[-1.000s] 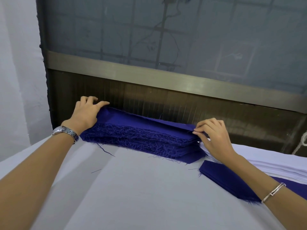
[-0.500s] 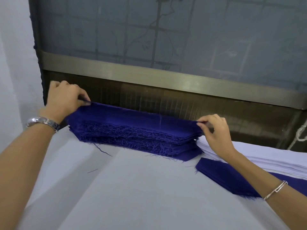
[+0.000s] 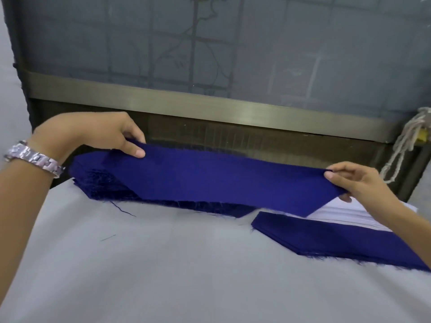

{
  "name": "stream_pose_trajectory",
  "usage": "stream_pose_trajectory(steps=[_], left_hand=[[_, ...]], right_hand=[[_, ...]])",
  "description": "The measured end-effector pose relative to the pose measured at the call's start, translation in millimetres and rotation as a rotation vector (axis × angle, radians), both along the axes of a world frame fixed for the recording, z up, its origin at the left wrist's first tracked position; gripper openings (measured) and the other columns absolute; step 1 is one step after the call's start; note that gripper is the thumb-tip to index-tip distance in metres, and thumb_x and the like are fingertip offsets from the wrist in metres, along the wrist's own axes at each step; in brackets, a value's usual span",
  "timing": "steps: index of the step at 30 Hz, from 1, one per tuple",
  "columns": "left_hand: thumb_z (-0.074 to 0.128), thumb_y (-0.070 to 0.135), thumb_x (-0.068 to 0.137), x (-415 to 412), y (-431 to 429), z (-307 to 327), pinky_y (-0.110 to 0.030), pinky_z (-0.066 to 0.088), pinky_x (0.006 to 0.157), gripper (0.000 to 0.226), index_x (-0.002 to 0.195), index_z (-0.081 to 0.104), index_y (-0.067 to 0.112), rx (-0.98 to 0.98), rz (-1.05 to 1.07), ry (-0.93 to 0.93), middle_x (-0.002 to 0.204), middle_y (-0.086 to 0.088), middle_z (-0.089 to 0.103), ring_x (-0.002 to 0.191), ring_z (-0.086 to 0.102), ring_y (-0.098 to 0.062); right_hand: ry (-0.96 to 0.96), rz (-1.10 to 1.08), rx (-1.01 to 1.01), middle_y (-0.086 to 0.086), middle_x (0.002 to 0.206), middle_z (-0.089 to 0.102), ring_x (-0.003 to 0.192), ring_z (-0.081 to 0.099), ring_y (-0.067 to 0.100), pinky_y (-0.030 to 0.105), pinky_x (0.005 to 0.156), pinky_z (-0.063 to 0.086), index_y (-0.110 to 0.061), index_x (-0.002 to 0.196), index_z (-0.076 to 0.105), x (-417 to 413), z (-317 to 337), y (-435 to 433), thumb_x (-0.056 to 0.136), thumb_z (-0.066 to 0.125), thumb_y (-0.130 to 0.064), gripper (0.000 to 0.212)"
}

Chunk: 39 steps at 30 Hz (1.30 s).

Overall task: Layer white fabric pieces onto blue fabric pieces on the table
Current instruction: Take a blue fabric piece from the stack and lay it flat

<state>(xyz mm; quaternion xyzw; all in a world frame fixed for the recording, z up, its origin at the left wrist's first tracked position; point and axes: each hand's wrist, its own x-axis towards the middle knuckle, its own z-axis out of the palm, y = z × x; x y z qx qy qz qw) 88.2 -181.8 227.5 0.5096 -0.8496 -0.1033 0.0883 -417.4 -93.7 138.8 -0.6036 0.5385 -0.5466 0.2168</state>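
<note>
A long blue fabric piece [image 3: 210, 178] hangs stretched between my hands above the table. My left hand [image 3: 100, 134] pinches its left end and my right hand [image 3: 356, 180] pinches its right end. Under it lies the stack of blue fabric pieces [image 3: 105, 185] with frayed edges, mostly hidden by the lifted piece. To the right a stack of white fabric pieces [image 3: 345, 213] sits partly behind my right forearm. In front of that stack another blue fabric piece [image 3: 338, 241] lies flat on the table.
The table [image 3: 163, 264] is covered in pale grey cloth. A dark wall with a metal rail [image 3: 210, 106] and a window screen rises right behind the stacks. A knotted rope [image 3: 405, 145] hangs at the far right. A loose thread [image 3: 107, 237] lies on the cloth.
Both hands have lifted the top blue piece off the stack and drawn it toward me and to the right. It now hangs free above the stack.
</note>
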Motion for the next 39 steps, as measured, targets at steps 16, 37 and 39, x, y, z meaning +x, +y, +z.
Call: stream_pose_trajectory(steps=[16,37,39], left_hand=[[0.063,0.033,0.096,-111,6,-80,-0.013,0.042,0.058,0.011,0.088,0.072,0.032,0.554,-0.261,-0.416,0.077,0.020,0.068,0.073,0.056,0.001],[0.074,0.043,0.085,-131,17,-100,-0.018,0.044,0.081,0.027,0.076,0.059,0.023,0.510,-0.139,-0.540,0.065,0.014,0.065,0.062,0.063,0.002],[0.076,0.042,0.084,-132,16,-101,-0.017,0.046,0.077,0.025,0.079,0.060,0.023,0.460,-0.124,-0.534,0.065,0.014,0.066,0.061,0.063,0.003]], right_hand=[[0.412,0.229,0.930,0.004,0.065,0.056,0.049,0.042,0.011,0.021,0.045,0.038,-0.016,0.072,0.071,-99,-16,81,0.082,0.078,-0.024,0.014],[0.626,0.141,1.065,-0.005,0.060,0.060,0.050,0.048,0.004,0.015,0.048,0.032,-0.019,0.072,0.064,-103,-22,86,0.086,0.078,-0.028,0.021],[0.624,0.137,1.069,-0.005,0.059,0.060,0.050,0.048,0.005,0.015,0.048,0.032,-0.019,0.071,0.063,-102,-23,86,0.086,0.078,-0.028,0.022]])
